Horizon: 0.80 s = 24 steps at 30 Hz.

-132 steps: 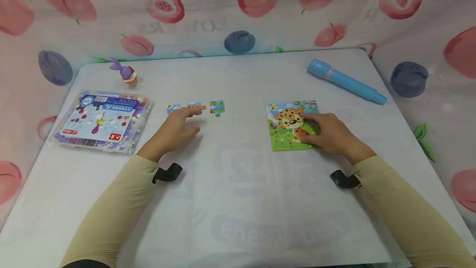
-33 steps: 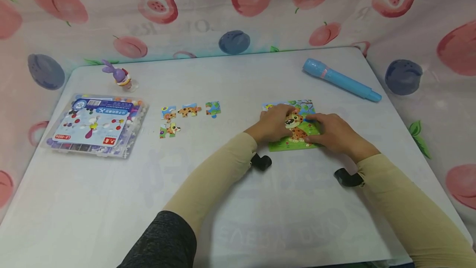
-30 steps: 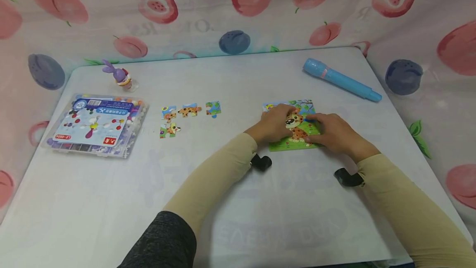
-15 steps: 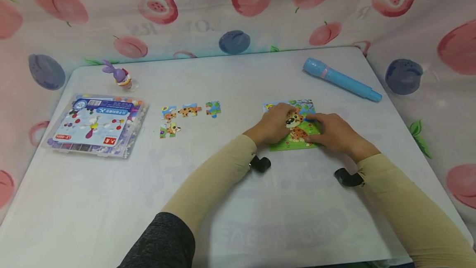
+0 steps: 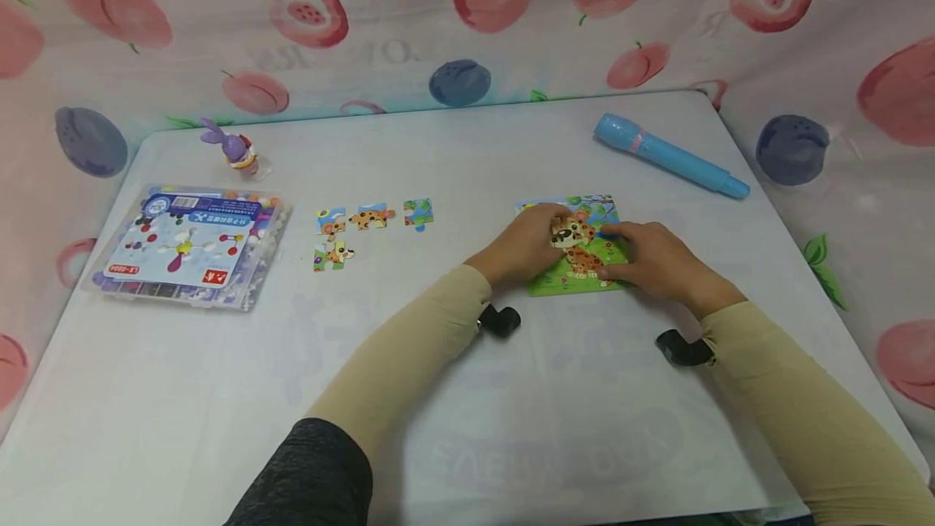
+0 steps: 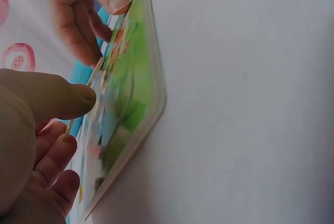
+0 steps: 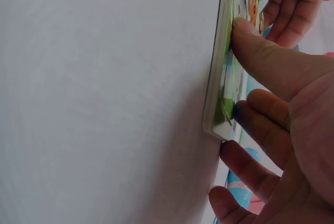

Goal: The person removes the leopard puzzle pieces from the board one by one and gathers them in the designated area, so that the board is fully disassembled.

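On the table lies a square jigsaw puzzle (image 5: 584, 265) with a spotted leopard cub on green grass. My left hand (image 5: 520, 246) pinches a puzzle piece (image 5: 562, 234) between thumb and fingers, raised just over the puzzle. The piece's thin edge (image 6: 70, 128) shows in the left wrist view. My right hand (image 5: 653, 262) rests at the puzzle's right side, its thumb (image 7: 245, 27) pressing on the surface and its other fingers along the border. Part of the puzzle's upper left is hidden behind my left hand.
Several loose puzzle pieces (image 5: 372, 217) lie left of centre. A clear case (image 5: 191, 246) of coloured beads sits at the far left, with a purple rabbit figurine (image 5: 235, 148) behind it. A blue tube-shaped pen (image 5: 672, 157) lies at the back right.
Earlier my left hand was over the loose pieces, then it came right to the puzzle. Just now it has drawn slightly back left with the piece. My right hand stays at the puzzle.
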Tool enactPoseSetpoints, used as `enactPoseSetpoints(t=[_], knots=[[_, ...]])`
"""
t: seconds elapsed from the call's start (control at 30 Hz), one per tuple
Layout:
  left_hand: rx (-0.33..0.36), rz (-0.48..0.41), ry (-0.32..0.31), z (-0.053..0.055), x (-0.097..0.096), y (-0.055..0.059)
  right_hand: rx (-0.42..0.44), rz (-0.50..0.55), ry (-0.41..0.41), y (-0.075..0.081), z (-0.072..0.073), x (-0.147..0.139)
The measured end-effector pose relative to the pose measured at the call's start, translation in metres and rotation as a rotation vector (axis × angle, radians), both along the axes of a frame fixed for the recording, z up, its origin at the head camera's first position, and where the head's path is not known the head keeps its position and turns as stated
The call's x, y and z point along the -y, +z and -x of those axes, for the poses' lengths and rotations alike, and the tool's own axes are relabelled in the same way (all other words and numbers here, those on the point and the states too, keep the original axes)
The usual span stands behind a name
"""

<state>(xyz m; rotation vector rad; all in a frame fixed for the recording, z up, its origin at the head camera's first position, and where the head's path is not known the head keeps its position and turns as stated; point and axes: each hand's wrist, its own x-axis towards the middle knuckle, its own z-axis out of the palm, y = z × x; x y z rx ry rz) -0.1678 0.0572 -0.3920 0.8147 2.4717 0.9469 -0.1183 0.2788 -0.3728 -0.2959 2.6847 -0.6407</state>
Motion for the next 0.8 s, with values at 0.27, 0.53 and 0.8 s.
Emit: enactPoseSetpoints(t=[0.27,0.53,0.8], knots=[[0.003,0.004,0.033,0.002,0.015,0.003,-0.002,-0.007,0.001,0.001,0.0,0.001],[-0.027,0.009,0.044,0.0,0.039,0.011,0.001,-0.009,0.005,0.0,0.001,0.001],[-0.039,0.003,0.09,-0.004,0.065,0.02,-0.003,-0.026,0.007,-0.001,0.001,0.001]])
